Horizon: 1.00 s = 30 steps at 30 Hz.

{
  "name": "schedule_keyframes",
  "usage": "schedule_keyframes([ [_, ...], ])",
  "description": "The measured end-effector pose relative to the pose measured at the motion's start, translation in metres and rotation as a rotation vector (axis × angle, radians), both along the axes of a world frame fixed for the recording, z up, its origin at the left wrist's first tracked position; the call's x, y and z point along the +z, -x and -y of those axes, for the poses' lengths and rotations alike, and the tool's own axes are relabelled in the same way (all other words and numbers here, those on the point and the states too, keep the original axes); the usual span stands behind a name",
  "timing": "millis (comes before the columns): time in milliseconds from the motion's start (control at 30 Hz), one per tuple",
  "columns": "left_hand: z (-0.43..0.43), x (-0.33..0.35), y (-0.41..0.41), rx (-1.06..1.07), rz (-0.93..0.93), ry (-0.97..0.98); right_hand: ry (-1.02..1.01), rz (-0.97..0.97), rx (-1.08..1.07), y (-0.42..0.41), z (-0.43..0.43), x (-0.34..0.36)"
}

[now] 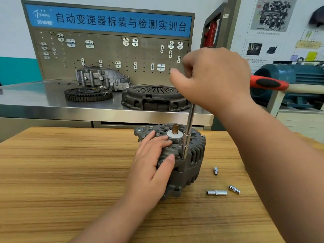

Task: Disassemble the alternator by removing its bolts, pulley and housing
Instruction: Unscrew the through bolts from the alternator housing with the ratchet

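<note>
Upper right, right grip point(215, 79) clenched round socket driver point(190, 118) top; left grip point(150, 165) pressing flat on alternator point(192, 165). Tilted driver may slip off or lever the alternator over.

Bright, even indoor light, prob. from overhead; shadows soft and faint. Mild glare on steel tabletop point(35, 95) at back. Wide-angle bend twd edges: pegboard point(108, 55) leans. Right hand point(215, 79) and red-handled driver point(268, 83) slightly motion-blurred. Wall posters point(268, 14) soft, w/ dark smear top-right.
</note>
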State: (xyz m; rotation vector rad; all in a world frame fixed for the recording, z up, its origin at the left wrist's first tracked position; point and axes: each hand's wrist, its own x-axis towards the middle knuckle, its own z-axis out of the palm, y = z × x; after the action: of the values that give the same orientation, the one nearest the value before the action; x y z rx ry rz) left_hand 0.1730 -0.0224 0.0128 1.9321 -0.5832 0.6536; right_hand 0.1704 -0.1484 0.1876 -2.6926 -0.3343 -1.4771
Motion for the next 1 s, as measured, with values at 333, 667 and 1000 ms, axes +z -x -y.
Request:
schedule_keyframes([
  [333, -0.007, -0.001, -0.01, -0.04, 0.033, 0.058, -0.419, -0.193, 0.596, -0.022, 0.007, -0.005],
  [667, -0.012, 0.029, -0.003, -0.036, 0.005, -0.105, 0.088, -0.104, 0.092, 0.0, -0.014, 0.006],
  [1000, 0.004, 0.056, -0.016, -0.429, -0.16, -0.091, 0.079, -0.256, 0.003, 0.009, -0.02, 0.015],
])
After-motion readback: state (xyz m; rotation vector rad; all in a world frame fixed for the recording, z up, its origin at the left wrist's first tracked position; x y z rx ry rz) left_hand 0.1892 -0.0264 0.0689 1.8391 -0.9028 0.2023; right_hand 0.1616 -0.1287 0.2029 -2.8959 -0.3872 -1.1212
